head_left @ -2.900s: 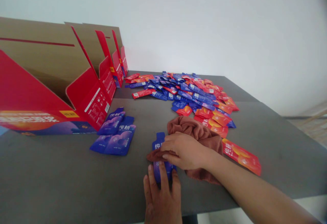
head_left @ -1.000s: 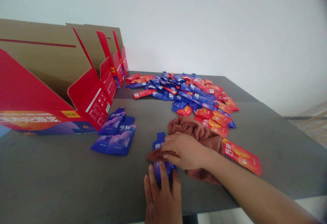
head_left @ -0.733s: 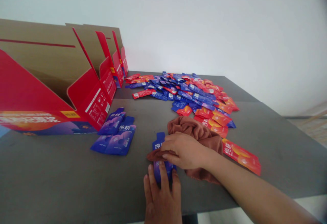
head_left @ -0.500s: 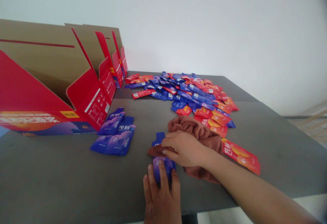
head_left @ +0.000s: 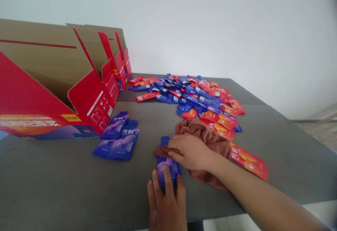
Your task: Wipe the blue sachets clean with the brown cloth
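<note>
A blue-purple pouch [head_left: 167,171] lies flat on the grey table just in front of me. The fingers of my left hand [head_left: 167,199] are stretched out and spread, their tips pressing on its lower end. My right hand [head_left: 191,152] is closed around a brown cloth [head_left: 207,136], and a pointed fold of it crosses the upper part of the pouch. The bunched rest of the cloth covers the table under and behind that hand. Part of a red-orange pouch [head_left: 249,160] shows from beneath the cloth on the right.
Several blue pouches [head_left: 121,141] overlap at the left, against an open red carton [head_left: 86,108]. More open cartons [head_left: 119,67] stand in a row behind it. A large heap of blue and red pouches [head_left: 189,94] spreads across the far table. A white wall [head_left: 200,27] rises behind.
My right hand has shifted slightly up and away with the cloth, uncovering more of the pouch's middle. My left hand has stayed in place.
</note>
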Demonstrator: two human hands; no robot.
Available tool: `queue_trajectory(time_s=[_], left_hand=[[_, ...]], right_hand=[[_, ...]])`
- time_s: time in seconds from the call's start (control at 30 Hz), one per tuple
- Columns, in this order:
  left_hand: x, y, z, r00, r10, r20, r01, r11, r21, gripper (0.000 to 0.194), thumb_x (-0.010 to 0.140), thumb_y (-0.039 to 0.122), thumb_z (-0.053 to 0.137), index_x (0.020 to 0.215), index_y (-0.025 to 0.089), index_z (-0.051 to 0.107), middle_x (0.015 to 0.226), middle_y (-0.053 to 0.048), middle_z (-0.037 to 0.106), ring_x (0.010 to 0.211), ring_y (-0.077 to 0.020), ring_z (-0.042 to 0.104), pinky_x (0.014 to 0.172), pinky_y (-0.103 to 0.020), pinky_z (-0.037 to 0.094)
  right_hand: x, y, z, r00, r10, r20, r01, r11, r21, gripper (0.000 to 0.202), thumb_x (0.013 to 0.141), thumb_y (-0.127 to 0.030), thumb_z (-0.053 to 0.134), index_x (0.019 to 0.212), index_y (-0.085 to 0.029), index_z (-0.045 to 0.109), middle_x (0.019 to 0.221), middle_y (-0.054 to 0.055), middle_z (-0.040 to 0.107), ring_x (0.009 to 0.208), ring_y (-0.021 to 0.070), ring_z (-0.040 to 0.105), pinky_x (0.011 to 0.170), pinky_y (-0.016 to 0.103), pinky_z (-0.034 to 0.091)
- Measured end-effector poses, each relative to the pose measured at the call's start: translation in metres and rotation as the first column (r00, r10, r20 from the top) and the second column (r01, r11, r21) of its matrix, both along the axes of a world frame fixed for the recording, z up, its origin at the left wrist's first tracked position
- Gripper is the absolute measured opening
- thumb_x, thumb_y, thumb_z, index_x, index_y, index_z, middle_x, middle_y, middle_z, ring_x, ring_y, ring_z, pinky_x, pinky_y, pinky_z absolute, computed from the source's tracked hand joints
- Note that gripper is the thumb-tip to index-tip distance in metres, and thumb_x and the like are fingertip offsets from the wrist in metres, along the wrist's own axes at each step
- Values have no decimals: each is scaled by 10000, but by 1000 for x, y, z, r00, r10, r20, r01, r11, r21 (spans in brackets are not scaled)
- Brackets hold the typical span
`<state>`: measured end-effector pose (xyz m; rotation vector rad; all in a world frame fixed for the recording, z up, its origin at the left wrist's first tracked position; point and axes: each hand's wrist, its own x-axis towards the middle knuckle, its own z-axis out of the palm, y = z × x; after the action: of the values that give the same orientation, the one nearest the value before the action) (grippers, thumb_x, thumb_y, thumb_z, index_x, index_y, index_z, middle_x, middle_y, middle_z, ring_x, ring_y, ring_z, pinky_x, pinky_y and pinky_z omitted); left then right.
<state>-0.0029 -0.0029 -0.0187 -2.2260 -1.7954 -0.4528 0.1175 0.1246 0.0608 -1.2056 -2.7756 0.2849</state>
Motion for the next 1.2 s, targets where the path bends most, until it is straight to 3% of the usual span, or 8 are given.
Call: queue_trajectory(time_s=[0.5,0.97,1.2], left_hand=[[0,-1,-2,1000,4,5,-4,1000,-6,441,700,183,653,1127,272,586,1305,-128,466,1186,-427,424,917,-573,430],[-2,-1,-3,1000,-4,3,4,1000,-16,436,713,221,649,1138,288,575,1300,-108,466,1187,-399,434,916,-556,442],[0,0,0,1000,2,11,-2,1000,0,456,660,197,708,1099,258,603,1276,-138,486,1150,-443,456,900,-554,453]], right_hand=[[1,-5,5,979,191,-74,-196,978,-70,166,866,-257,477,899,-173,615,834,30,583,784,150,515,696,273,330],[-1,-1,0,1000,0,11,0,1000,-15,197,889,-291,433,868,-178,593,850,35,605,793,159,539,661,279,321],[0,-2,2,1000,25,4,-25,1000,-19,191,887,-287,439,878,-175,594,842,40,602,790,159,535,674,281,323]])
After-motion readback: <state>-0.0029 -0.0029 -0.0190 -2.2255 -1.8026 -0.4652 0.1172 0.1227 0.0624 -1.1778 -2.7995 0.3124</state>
